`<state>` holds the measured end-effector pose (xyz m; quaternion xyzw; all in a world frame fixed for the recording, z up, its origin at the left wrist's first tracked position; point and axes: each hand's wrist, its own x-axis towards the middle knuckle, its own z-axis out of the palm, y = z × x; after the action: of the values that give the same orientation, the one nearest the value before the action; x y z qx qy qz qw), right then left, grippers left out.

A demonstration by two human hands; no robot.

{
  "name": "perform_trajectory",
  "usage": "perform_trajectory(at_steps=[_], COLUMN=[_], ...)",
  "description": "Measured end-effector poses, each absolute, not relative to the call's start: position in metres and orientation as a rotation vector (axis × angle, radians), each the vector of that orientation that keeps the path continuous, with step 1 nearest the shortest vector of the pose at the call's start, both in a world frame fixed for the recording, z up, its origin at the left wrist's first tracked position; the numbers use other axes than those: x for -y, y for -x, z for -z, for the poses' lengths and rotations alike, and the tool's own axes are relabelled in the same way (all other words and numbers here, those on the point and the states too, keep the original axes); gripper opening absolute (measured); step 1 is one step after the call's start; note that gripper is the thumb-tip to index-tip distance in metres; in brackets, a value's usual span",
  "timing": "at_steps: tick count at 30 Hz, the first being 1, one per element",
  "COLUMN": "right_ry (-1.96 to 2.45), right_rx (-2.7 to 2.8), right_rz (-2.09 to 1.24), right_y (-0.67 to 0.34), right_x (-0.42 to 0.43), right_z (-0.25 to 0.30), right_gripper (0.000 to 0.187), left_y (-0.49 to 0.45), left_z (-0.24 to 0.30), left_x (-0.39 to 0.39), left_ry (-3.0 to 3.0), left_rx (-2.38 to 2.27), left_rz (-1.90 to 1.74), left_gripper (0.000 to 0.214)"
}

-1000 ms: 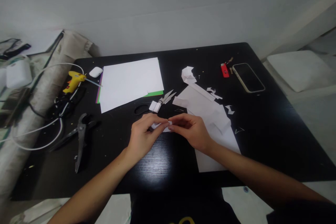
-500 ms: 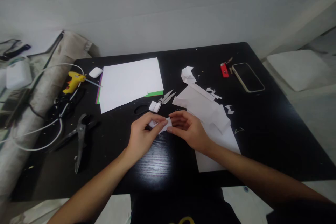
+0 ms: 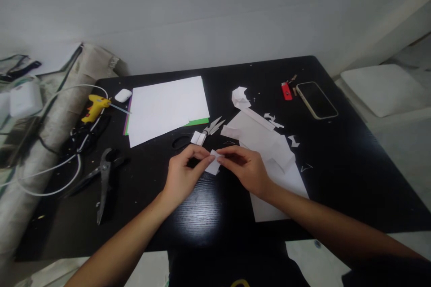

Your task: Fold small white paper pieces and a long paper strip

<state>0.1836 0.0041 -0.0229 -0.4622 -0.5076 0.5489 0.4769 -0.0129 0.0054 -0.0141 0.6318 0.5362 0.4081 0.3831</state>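
Observation:
A small white paper piece (image 3: 213, 167) is pinched between both my hands over the middle of the black table (image 3: 353, 175). My left hand (image 3: 183, 176) grips its left side with thumb and fingers closed. From the right, my right hand (image 3: 244, 169) pinches its top edge. Just behind my hands lie scissors (image 3: 205, 131) with another small folded paper piece (image 3: 198, 137) resting on them. White paper offcuts (image 3: 269, 148) lie under and to the right of my right hand.
A stack of white sheets over green and purple ones (image 3: 166, 107) lies at the back left. A yellow glue gun (image 3: 94, 106), earbud case (image 3: 123, 95), pliers (image 3: 103, 179) and cables sit at the left. A red lighter (image 3: 286, 91) and phone (image 3: 315, 99) lie back right.
The paper piece has turned between my fingers and now hangs lower, showing more of its flat face. Both hands stayed in nearly the same place.

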Motion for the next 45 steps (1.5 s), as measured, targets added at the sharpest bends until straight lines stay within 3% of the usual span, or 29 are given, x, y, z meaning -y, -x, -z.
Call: perform_trajectory(at_steps=[13,45], right_ry=[1.117,1.07], right_rx=[1.241,1.245], right_rz=[-1.272,-1.3], right_y=[-0.1825,-0.1839], right_x=[-0.0018,-0.0053], right_z=[0.0266,0.023], right_gripper=[0.015,0.007], left_y=[0.0111,0.0135], left_z=[0.0152,0.012], left_x=[-0.0051,-0.0072], left_ry=[-1.545,-1.698], left_rx=[-1.343,-1.271], left_rz=[-1.028,-1.008], left_gripper=[0.022,0.013])
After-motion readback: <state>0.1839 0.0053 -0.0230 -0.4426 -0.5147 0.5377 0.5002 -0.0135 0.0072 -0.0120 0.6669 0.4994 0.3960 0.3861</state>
